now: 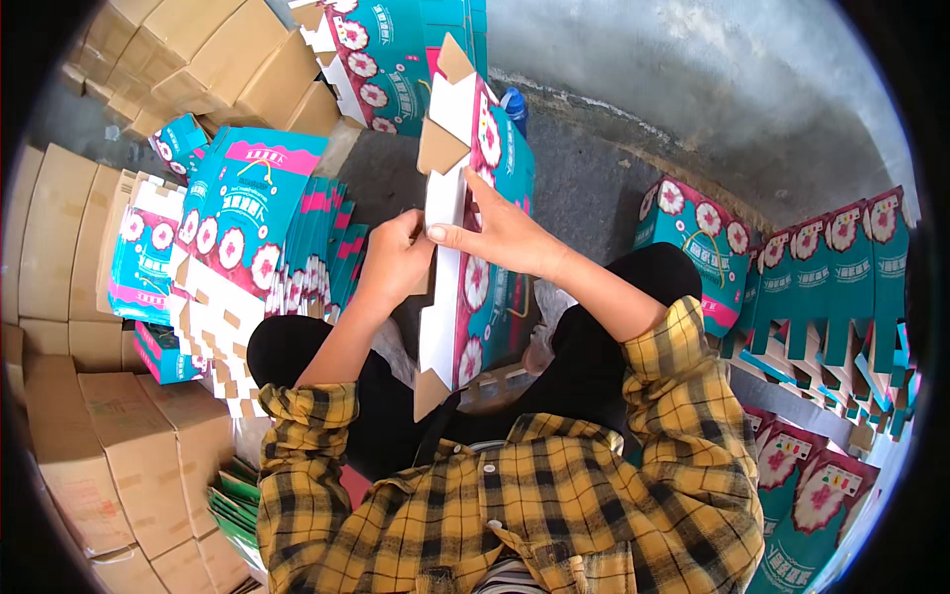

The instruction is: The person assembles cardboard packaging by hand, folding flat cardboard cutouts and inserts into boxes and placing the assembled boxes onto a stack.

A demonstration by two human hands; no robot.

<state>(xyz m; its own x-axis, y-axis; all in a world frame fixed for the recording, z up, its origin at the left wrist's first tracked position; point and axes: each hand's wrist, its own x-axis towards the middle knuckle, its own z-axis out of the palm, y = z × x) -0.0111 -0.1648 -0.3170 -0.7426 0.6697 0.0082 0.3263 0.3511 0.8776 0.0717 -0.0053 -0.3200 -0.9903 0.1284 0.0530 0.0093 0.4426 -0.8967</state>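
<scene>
A teal and magenta printed cardboard gift box (pixel 475 287) stands tilted between my knees, its white inner side and brown-edged end flaps showing. My left hand (pixel 398 255) is closed at the box's left edge, fingers curled in and thumb side against the cardboard. From the right, my right hand (pixel 505 233) grips the same box. Its thumb lies across the white panel close to my left hand, and its index finger points up along the edge. The other right-hand fingers are partly hidden.
Flattened teal boxes (pixel 252 198) are stacked at left, beside brown cartons (pixel 74 238). Made-up gift boxes (pixel 698 243) and a row of teal boxes (pixel 831 267) stand at right by a grey wall (pixel 712 89). A blue bottle (pixel 514 105) is behind the held box.
</scene>
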